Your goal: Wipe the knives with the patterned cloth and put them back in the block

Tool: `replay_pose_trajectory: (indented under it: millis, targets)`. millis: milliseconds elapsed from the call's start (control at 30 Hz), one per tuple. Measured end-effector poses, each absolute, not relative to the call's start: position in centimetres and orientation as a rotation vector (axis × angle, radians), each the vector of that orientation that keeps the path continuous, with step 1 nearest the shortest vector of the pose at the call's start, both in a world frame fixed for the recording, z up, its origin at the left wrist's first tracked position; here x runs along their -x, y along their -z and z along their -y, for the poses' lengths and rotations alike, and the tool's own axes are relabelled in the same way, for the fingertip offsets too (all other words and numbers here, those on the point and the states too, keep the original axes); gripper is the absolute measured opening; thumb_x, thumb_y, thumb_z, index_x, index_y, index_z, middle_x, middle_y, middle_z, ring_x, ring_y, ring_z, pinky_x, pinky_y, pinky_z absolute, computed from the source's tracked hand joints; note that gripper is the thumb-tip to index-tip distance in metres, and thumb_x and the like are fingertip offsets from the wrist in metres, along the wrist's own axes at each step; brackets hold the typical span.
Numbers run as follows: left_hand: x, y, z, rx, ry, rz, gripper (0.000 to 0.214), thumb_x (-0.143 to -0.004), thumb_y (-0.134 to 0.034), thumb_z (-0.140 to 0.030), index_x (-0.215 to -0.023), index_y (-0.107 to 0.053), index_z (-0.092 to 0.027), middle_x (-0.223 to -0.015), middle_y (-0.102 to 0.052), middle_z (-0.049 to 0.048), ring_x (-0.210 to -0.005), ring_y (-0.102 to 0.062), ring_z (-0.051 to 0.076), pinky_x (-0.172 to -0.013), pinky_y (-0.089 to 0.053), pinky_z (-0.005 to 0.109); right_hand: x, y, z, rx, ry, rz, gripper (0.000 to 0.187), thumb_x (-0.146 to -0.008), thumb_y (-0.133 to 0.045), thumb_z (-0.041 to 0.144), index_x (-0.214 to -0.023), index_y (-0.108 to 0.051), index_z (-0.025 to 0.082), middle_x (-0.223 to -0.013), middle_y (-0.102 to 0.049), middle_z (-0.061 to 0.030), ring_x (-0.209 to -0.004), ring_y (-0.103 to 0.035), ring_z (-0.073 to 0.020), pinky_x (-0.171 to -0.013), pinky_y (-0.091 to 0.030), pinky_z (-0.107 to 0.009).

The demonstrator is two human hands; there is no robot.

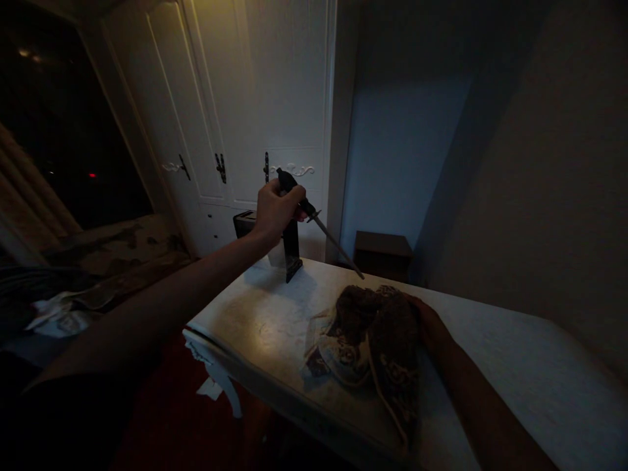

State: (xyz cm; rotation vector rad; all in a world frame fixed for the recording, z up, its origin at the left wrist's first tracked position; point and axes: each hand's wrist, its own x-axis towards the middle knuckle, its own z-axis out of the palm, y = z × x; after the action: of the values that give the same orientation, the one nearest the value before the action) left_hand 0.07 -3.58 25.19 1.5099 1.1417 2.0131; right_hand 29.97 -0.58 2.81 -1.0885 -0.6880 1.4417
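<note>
My left hand (279, 208) is closed around the black handle of a honing steel (338, 247). Its thin grey rod slants down to the right, with the tip just above the far side of a brown patterned cloth (392, 340). The cloth lies bunched on the white table (255, 314). At the cloth's right side, my right hand (429, 320) grips its edge, the fingers partly hidden by the fabric. Behind my left hand stands a dark block-like holder (292, 252), partly covered by the hand and forearm.
White wardrobe doors (275, 85) with dark handles rise behind the table. A low brown cabinet (383, 243) stands beyond the far edge. To the left are a bed-like surface with heaped fabric (63, 314) and a red floor (167, 412). The light is dim.
</note>
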Motion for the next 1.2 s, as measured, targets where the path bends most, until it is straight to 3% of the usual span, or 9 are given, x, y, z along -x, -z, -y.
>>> replay_pose_trajectory:
  millis: [133, 300, 467, 633, 767, 1000, 1200]
  targets:
    - [-2.6, -21.7, 3.7, -1.236, -1.983, -0.948, 0.012, -0.066, -0.063, -0.020, -0.067, -0.052, -0.015, -0.059, -0.062, -0.0004, -0.044, -0.059, 0.011, -0.048, -0.053, 0.023, -29.9, -3.3, 1.1, 1.035, -1.543, 0.704, 0.012, -0.078, -0.063, 0.023, -0.082, -0.073, 0.019, -0.079, -0.077, -0.0030, -0.069, -0.070, -0.0181, -0.069, -0.056, -0.027]
    - [-5.3, -16.2, 3.3, -0.933, -1.888, -0.705, 0.019, -0.060, -0.066, -0.010, -0.068, -0.050, -0.015, -0.069, -0.069, 0.0026, -0.057, -0.068, 0.015, -0.063, -0.060, 0.031, -29.8, -3.4, 1.2, 1.004, -1.579, 0.698, 0.009, -0.082, -0.063, 0.020, -0.077, -0.070, 0.018, -0.071, -0.075, -0.0020, -0.063, -0.069, -0.0153, -0.067, -0.056, -0.023]
    - [-6.9, -11.6, 2.5, -0.701, -1.666, -0.594, 0.022, -0.057, -0.073, -0.004, -0.064, -0.054, -0.013, -0.079, -0.072, 0.0074, -0.077, -0.072, 0.021, -0.082, -0.059, 0.035, -29.8, -2.9, 1.0, 1.036, -1.544, 0.701, 0.010, -0.082, -0.064, 0.023, -0.081, -0.071, 0.016, -0.079, -0.077, -0.0058, -0.075, -0.072, -0.0179, -0.074, -0.058, -0.025]
    - [-7.9, -8.3, 2.1, -0.609, -1.501, -0.580, 0.018, -0.060, -0.076, -0.006, -0.067, -0.060, -0.012, -0.086, -0.074, 0.0089, -0.083, -0.072, 0.021, -0.084, -0.059, 0.032, -29.9, -2.4, 0.5, 0.956, -1.487, 0.670, 0.011, -0.079, -0.070, 0.028, -0.085, -0.072, 0.018, -0.083, -0.077, -0.0041, -0.078, -0.072, -0.0187, -0.075, -0.059, -0.027]
    - [-8.7, -6.6, 2.1, -0.595, -1.389, -0.576, 0.019, -0.061, -0.078, -0.007, -0.070, -0.062, -0.013, -0.089, -0.074, 0.0073, -0.086, -0.072, 0.020, -0.086, -0.059, 0.030, -29.9, -2.0, 0.2, 0.968, -1.488, 0.583, 0.021, -0.083, -0.066, 0.036, -0.088, -0.071, 0.016, -0.084, -0.076, -0.0068, -0.078, -0.072, -0.0191, -0.075, -0.059, -0.028]
    - [-10.3, -4.9, 2.3, -0.594, -1.265, -0.545, 0.024, -0.060, -0.082, -0.012, -0.071, -0.061, -0.014, -0.096, -0.074, 0.0075, -0.094, -0.070, 0.021, -0.094, -0.055, 0.032, -29.5, -2.2, 0.5, 0.930, -1.547, 0.598, 0.040, -0.078, -0.067, 0.056, -0.088, -0.068, 0.017, -0.078, -0.075, -0.0074, -0.084, -0.072, -0.0239, -0.075, -0.058, -0.035]
    - [-11.1, -4.4, 2.6, -0.811, -1.194, -0.688, 0.035, -0.052, -0.088, -0.016, -0.076, -0.061, -0.015, -0.103, -0.072, 0.0073, -0.087, -0.070, 0.021, -0.083, -0.056, 0.035, -29.3, -2.7, 1.3, 0.954, -1.496, 0.642, 0.038, -0.072, -0.074, 0.054, -0.083, -0.066, 0.018, -0.071, -0.073, -0.0047, -0.080, -0.071, -0.0238, -0.072, -0.058, -0.034]
